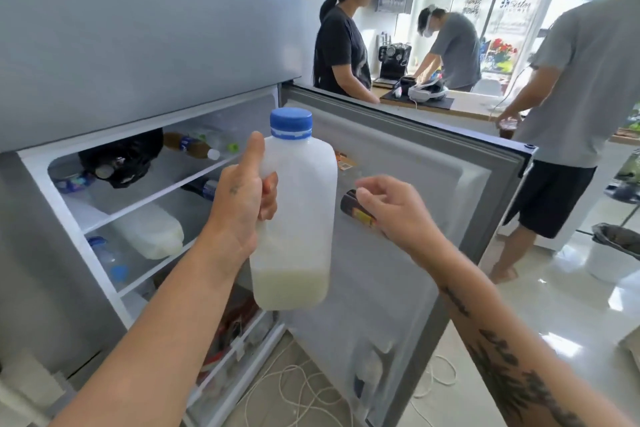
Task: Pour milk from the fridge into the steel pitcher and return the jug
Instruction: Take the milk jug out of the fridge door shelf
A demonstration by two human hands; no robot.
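Fridge door (450,163) wide open; left hand (242,204) grips milk jug (298,218); right hand (391,204) loosely curled, empty.

The milk jug (298,204) is translucent white with a blue cap (291,121) and creamy white milk at the bottom. The fridge (138,28) is silver-grey outside, white inside. A black bag (121,158) lies at the upper shelf's left end. Dark tattoo patterns mark the right forearm (512,367).
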